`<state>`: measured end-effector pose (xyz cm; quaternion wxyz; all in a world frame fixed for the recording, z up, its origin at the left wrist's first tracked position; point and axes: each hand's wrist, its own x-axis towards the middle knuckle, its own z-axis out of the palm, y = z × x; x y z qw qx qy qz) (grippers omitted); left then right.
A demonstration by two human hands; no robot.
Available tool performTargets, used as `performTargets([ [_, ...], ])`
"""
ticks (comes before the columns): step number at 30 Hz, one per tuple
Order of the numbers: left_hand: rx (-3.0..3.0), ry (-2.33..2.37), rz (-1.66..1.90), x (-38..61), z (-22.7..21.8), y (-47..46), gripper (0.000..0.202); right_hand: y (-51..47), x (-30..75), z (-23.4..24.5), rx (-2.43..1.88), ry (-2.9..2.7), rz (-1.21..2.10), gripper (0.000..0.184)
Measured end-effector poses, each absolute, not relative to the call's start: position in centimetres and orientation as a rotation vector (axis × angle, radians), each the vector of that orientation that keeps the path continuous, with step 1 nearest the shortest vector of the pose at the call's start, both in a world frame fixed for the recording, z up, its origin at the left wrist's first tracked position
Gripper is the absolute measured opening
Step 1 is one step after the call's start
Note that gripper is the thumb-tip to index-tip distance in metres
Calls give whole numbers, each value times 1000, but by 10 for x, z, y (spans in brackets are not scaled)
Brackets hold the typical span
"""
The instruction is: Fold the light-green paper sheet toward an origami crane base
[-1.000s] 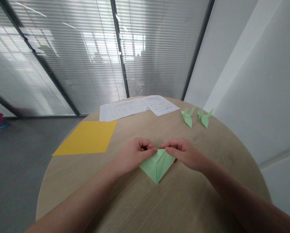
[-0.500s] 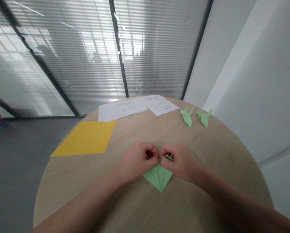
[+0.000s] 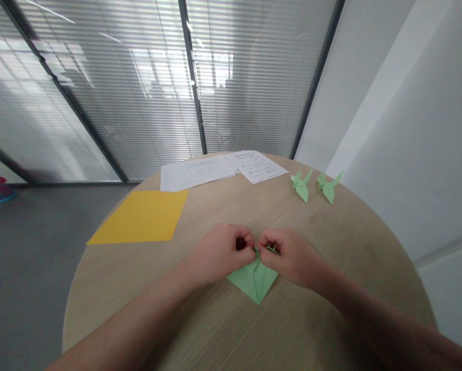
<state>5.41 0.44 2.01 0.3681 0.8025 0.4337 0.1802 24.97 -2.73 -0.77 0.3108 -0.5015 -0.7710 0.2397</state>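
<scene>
A folded light-green paper [image 3: 254, 282] lies on the round wooden table [image 3: 215, 330] in front of me, its point toward me. My left hand [image 3: 219, 253] and my right hand [image 3: 291, 255] meet at its far top edge, each with fingers curled and pinching the paper's upper flaps. The fingertips nearly touch each other. The far part of the paper is hidden under both hands.
Two finished green paper cranes [image 3: 301, 186] [image 3: 327, 187] stand at the table's far right. A yellow square sheet [image 3: 141, 222] lies at the left, and white printed sheets [image 3: 219, 169] at the far edge. Glass partitions with blinds stand behind; a white wall rises at right.
Both hands have drawn together over the paper's top edge and curled into pinches; the side flaps have been folded in, so the visible green shape is narrower than a second ago.
</scene>
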Motion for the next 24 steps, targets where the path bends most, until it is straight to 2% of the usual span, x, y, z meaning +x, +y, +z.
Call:
performTargets([
  [12, 2143, 1221, 513, 38, 24, 21, 11, -14, 274, -1, -1360, -1787, 709, 14],
  [19, 2072, 1185, 898, 34, 22, 27, 28, -10, 274, 0, -1352, -1688, 773, 16],
  [24, 1997, 1084, 574, 43, 18, 17, 35, -18, 263, -4, -1298, -1780, 764, 14],
])
